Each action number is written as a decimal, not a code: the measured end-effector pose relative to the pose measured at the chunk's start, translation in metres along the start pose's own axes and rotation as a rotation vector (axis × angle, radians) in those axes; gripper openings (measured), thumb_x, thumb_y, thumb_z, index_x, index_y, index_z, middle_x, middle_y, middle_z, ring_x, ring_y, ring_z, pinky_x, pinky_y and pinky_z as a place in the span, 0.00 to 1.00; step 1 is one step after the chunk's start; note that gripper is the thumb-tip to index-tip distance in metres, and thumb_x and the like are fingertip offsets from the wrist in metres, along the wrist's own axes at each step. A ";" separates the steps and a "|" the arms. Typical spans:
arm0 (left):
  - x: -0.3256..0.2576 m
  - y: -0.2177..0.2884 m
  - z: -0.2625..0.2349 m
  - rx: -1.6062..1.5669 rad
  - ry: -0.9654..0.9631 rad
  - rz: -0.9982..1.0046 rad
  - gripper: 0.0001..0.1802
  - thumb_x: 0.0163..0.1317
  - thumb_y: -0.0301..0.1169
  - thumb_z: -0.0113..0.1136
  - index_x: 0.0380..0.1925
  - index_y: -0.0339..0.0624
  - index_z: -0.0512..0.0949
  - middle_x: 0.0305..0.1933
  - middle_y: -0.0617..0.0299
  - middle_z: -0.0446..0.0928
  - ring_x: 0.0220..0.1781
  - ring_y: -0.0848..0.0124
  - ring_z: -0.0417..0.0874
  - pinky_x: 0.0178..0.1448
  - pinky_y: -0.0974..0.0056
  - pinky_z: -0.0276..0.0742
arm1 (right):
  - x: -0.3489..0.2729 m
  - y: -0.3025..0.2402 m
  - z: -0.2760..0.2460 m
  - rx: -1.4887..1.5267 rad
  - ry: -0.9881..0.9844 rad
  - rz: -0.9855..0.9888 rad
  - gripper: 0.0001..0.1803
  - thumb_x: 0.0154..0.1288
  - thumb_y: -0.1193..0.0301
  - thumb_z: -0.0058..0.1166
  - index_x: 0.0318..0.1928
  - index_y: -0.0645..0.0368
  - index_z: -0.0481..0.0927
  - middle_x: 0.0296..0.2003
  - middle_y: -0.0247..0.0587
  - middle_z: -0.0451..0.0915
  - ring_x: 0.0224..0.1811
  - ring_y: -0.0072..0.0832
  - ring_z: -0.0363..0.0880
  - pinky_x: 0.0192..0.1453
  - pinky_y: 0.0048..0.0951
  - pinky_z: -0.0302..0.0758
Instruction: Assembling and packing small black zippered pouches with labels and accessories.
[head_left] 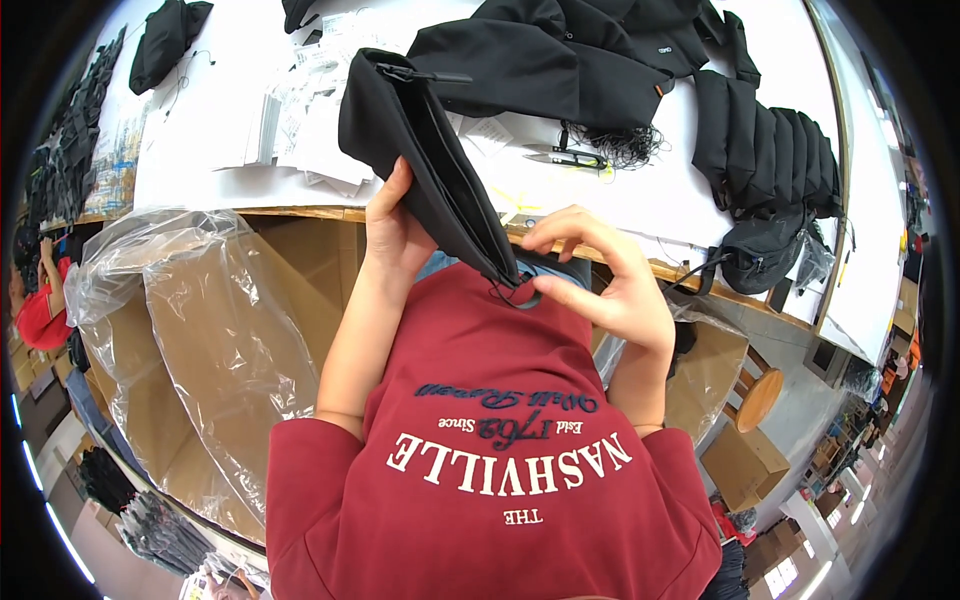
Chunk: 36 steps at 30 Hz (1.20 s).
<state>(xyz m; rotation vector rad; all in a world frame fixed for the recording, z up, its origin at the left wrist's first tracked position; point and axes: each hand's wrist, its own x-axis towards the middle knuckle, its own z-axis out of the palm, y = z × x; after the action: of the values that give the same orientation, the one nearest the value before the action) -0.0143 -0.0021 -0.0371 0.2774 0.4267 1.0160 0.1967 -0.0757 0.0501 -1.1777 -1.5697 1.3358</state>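
A long black fabric pouch (400, 140) slants over the table's near edge, its zipped mouth gaping open along its length. My left hand (398, 225) grips it from the left side, thumb lying on the outside of the fabric. At the pouch's upper end a dark zipper tab (428, 76) sticks out to the right. Thin dark threads hang at the lower end. Beside that end is my right hand (625, 290), fingers curved and spread apart from the thumb. The thumb tip is close to the threads; whether it touches them I cannot tell.
Black bags (530, 65) are heaped at the table's far side, with stacked black pouches (770, 145) at the right. Thread snips (570, 157) lie near a tangle of black thread (630, 145). White papers (310, 120) sit left. A plastic-lined carton (200, 330) stands at the near left.
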 end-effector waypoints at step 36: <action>0.011 0.002 -0.011 -0.294 -0.444 0.033 0.07 0.60 0.41 0.63 0.37 0.60 0.79 0.42 0.73 0.71 0.49 0.70 0.68 0.67 0.58 0.58 | 0.003 -0.008 0.019 -0.099 0.113 0.075 0.16 0.52 0.70 0.67 0.42 0.60 0.81 0.35 0.35 0.82 0.31 0.23 0.76 0.33 0.23 0.70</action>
<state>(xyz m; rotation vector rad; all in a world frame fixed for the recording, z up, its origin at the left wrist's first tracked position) -0.0162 0.0088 -0.0482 0.2364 -0.1300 1.0009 0.1762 -0.0788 0.0545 -1.3614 -1.5386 1.2278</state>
